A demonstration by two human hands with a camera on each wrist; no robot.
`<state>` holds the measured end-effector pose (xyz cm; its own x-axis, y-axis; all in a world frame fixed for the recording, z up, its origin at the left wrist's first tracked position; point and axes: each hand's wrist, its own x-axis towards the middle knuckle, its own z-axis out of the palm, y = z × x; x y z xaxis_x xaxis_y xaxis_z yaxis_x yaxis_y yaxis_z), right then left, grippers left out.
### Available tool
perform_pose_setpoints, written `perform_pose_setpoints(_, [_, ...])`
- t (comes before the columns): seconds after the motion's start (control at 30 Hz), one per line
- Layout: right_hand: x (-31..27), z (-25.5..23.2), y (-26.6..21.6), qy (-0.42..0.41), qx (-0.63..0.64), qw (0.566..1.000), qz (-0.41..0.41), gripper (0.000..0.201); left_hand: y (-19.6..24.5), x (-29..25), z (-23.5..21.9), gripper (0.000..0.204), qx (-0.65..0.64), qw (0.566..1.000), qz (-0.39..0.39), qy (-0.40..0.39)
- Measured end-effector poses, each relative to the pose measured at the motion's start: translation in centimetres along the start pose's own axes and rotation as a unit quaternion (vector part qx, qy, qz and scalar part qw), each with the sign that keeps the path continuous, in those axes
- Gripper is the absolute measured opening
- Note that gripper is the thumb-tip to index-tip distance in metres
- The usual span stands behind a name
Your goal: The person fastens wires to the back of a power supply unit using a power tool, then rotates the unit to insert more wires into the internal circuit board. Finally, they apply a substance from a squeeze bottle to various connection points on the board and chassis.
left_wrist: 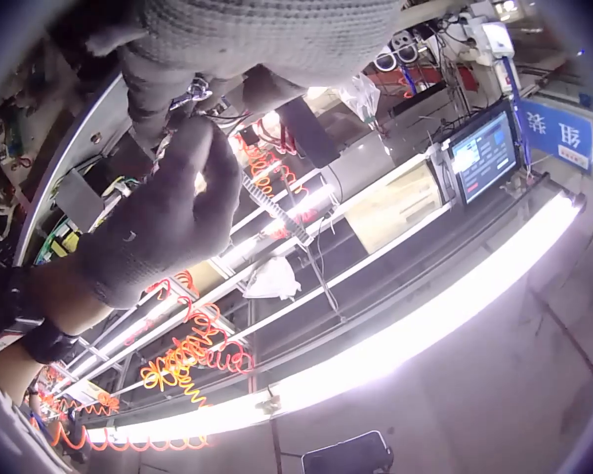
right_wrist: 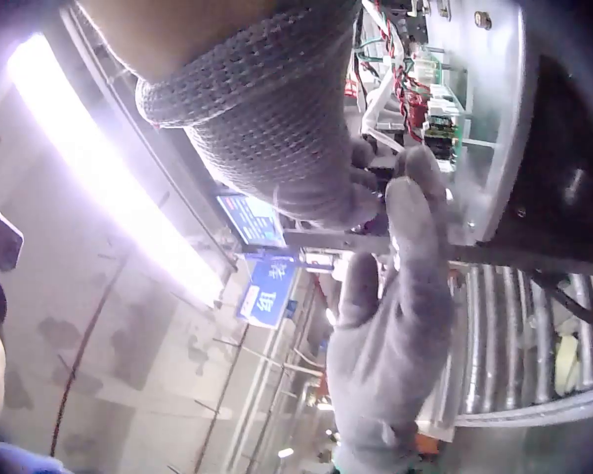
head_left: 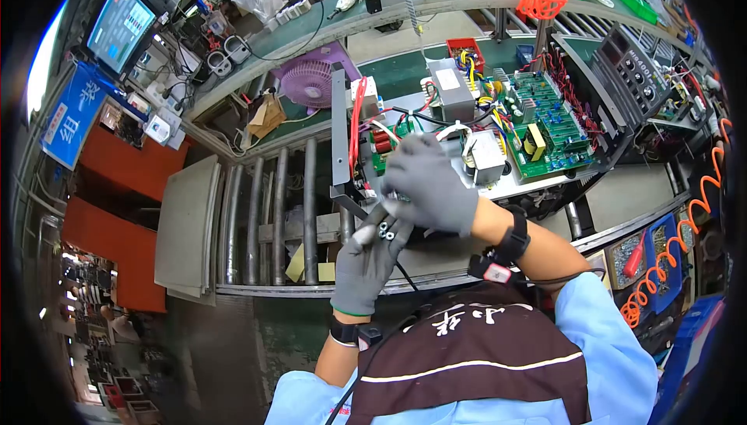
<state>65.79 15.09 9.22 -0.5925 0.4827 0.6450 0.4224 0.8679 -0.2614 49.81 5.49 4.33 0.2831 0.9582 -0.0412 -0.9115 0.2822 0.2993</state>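
In the head view, the gloved left hand point(head_left: 366, 265) is palm up at the chassis's front left corner and holds several small metal nuts point(head_left: 385, 231) among its fingers. Just above it, the gloved right hand point(head_left: 432, 184) has bent fingers close to the left fingertips; what they pinch is hidden. Beside both hands stands an open chassis with a dark side panel point(head_left: 341, 133), a green circuit board point(head_left: 548, 125) and a transformer point(head_left: 484, 156). The left wrist view shows the right hand point(left_wrist: 163, 222) under the left hand point(left_wrist: 267, 39). Both hands point(right_wrist: 277, 138) point(right_wrist: 395, 326) meet in the right wrist view.
A roller conveyor point(head_left: 280, 215) runs left of the chassis. Behind are a purple fan point(head_left: 307, 82) and a red bin point(head_left: 465, 53). A blue parts bin point(head_left: 664, 261) and an orange coiled hose point(head_left: 634, 300) are at the right; a monitor point(head_left: 120, 28) stands upper left.
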Motion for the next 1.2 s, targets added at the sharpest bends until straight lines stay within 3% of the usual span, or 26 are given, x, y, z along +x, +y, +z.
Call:
perform_pose_setpoints(0.03, [0.5, 0.8, 0.8, 0.05, 0.02, 0.998, 0.017, 0.013, 0.1, -0.2, 0.2, 0.032, 0.034, 0.996, 0.014, 0.078])
perform_pose_setpoints(0.13, [1.7, 4.5, 2.2, 0.113, 0.05, 0.991, 0.06, 0.015, 1.5, -0.6, -2.6, 0.03, 0.03, 0.998, -0.003, 0.055])
perform_pose_setpoints(0.17, [1.8, 5.0, 2.2, 0.12, 0.044, 0.989, 0.068, 0.015, 1.5, -0.6, -2.4, 0.029, 0.061, 0.992, 0.017, 0.105])
perform_pose_setpoints(0.43, [1.9, 6.5, 1.9, 0.135, 0.089, 0.981, 0.104, 0.016, 2.4, -0.5, -2.4, 0.027, 0.099, 0.989, 0.004, 0.109])
perform_pose_setpoints(0.73, [1.9, 6.9, 2.2, 0.059, 0.011, 0.991, 0.122, 0.018, 2.6, 0.3, -2.5, 0.029, 0.127, 0.986, -0.022, 0.108])
perform_pose_setpoints(0.8, [1.3, 6.4, 3.4, 0.001, 0.049, 0.998, 0.025, 0.018, 2.5, 0.3, -2.4, 0.032, 0.117, 0.987, -0.031, 0.105])
perform_pose_setpoints(0.83, [1.3, 5.5, 3.5, -0.034, 0.064, 0.997, 0.014, 0.014, 2.4, 0.3, -2.3, 0.032, 0.117, 0.987, -0.032, 0.105])
perform_pose_setpoints(0.93, [1.1, 4.9, 3.2, 0.025, 0.083, 0.993, 0.076, 0.013, 1.7, 0.5, -2.3, 0.035, 0.089, 0.988, -0.057, 0.109])
perform_pose_setpoints(0.97, [1.2, 4.8, 2.9, 0.025, 0.084, 0.993, 0.074, 0.013, 1.3, 0.6, -2.3, 0.036, 0.101, 0.988, -0.057, 0.101])
perform_pose_setpoints(1.03, [1.2, 5.0, 2.1, 0.105, 0.072, 0.992, 0.021, 0.013, 1.0, 0.8, -2.2, 0.037, 0.113, 0.987, -0.057, 0.095])
perform_pose_setpoints(1.07, [1.0, 5.1, 2.2, 0.105, 0.073, 0.992, 0.022, 0.013, 0.8, 0.9, -2.2, 0.034, 0.102, 0.987, -0.057, 0.107])
perform_pose_setpoints(1.13, [0.7, 5.5, 2.5, -0.037, -0.079, 0.996, -0.002, 0.014, 0.3, 0.5, -2.2, 0.032, 0.091, 0.987, -0.058, 0.121])
perform_pose_setpoints(1.2, [0.9, 5.0, 3.0, -0.01, -0.075, 0.997, -0.016, 0.013, 0.2, 0.8, -2.0, 0.031, 0.178, 0.973, -0.024, 0.147])
